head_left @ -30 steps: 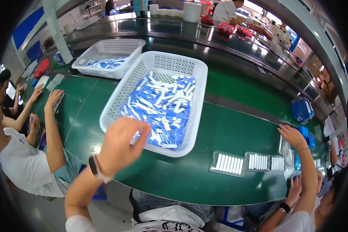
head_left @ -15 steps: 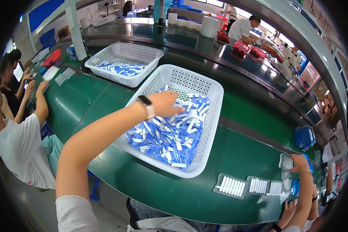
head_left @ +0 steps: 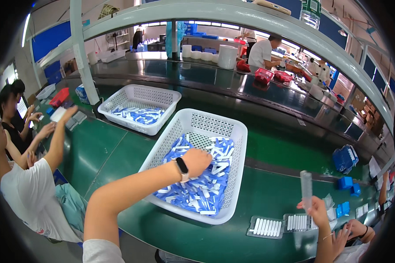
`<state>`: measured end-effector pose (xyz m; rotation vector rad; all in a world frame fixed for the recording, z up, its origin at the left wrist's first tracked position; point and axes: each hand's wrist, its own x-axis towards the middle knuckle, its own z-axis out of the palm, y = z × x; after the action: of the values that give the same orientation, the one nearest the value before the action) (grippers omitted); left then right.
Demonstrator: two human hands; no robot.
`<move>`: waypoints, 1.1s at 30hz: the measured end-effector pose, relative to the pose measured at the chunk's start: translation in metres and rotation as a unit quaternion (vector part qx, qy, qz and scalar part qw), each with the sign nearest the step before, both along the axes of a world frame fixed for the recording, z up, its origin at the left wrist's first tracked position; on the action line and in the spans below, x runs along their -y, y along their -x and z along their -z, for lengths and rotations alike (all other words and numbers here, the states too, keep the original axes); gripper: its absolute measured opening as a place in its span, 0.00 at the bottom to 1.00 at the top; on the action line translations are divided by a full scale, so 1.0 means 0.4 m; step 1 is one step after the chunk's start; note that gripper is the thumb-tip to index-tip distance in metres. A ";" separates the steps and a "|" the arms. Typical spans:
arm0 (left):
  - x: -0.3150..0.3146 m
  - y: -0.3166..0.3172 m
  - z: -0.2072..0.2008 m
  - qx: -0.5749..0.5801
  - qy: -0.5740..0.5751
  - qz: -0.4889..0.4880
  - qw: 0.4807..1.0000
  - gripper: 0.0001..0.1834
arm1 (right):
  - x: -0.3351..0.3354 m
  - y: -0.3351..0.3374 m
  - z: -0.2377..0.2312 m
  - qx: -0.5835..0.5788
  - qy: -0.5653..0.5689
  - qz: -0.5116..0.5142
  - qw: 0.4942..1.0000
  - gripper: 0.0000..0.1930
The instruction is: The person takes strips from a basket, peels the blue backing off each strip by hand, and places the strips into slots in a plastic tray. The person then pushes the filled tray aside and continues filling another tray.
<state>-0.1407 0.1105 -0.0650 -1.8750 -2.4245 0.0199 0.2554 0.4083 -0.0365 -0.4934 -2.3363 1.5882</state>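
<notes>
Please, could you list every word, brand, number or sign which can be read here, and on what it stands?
None can be read clearly.
Bottle with green label: marks too small.
Co-worker's white shirt: hem print too blurred.
Watch by the left hand: dark screen, no text seen.

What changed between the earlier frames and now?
The left hand moved forward into the near basket, to its blue-and-white plastic pieces; any grip is hidden. At right, a co-worker's hand raised a clear tray. The far basket stayed put.
</notes>
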 end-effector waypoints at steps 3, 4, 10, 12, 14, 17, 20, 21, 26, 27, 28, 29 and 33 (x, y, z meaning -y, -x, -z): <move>-0.021 -0.019 -0.016 -0.105 0.039 0.016 0.994 0.18 | 0.174 -0.003 -0.027 0.031 -0.104 -0.072 0.992 0.35; -0.028 -0.022 -0.035 -0.087 0.051 0.014 0.995 0.23 | 0.232 -0.010 -0.052 0.063 -0.209 -0.102 0.971 0.37; -0.075 0.010 -0.037 -0.037 0.120 -0.082 0.989 0.19 | 0.463 0.010 -0.111 0.140 -0.317 -0.259 0.902 0.39; -0.089 0.011 -0.026 -0.101 0.080 -0.050 0.990 0.17 | 0.489 -0.009 -0.101 0.151 -0.331 -0.251 0.897 0.39; -0.084 0.016 -0.015 -0.217 -0.034 0.017 0.976 0.09 | 0.495 -0.031 -0.088 0.134 -0.366 -0.247 0.887 0.39; -0.074 -0.017 -0.073 -0.255 -0.133 0.043 0.957 0.08 | 0.501 -0.044 -0.069 0.113 -0.362 -0.222 0.898 0.38; -0.053 -0.005 -0.092 -0.253 -0.143 0.027 0.956 0.11 | 0.489 -0.021 -0.066 -0.024 -0.438 -0.218 0.872 0.30; -0.061 -0.003 -0.093 -0.253 -0.144 0.030 0.956 0.11 | 0.490 -0.022 -0.057 -0.023 -0.437 -0.214 0.873 0.30; -0.081 -0.023 -0.114 0.110 -0.202 -0.083 0.970 0.15 | 0.483 -0.026 -0.021 0.058 -0.467 -0.200 0.860 0.37; -0.085 -0.021 -0.119 0.124 -0.213 -0.085 0.965 0.15 | 0.480 -0.026 -0.017 0.058 -0.464 -0.198 0.862 0.37; -0.091 -0.025 -0.124 0.151 -0.193 -0.119 0.962 0.19 | 0.478 -0.027 -0.013 0.061 -0.467 -0.193 0.861 0.37; -0.095 -0.024 -0.124 0.152 -0.189 -0.118 0.963 0.19 | 0.475 -0.026 -0.009 0.064 -0.470 -0.188 0.860 0.37; -0.075 -0.016 -0.111 0.222 -0.168 -0.139 0.950 0.20 | 0.455 -0.029 0.001 0.062 -0.438 -0.169 0.881 0.36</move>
<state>-0.1344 0.1404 -0.0206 -1.4999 -2.7227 -0.8269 0.2670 0.2263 -0.0368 0.0364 -3.0059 0.4335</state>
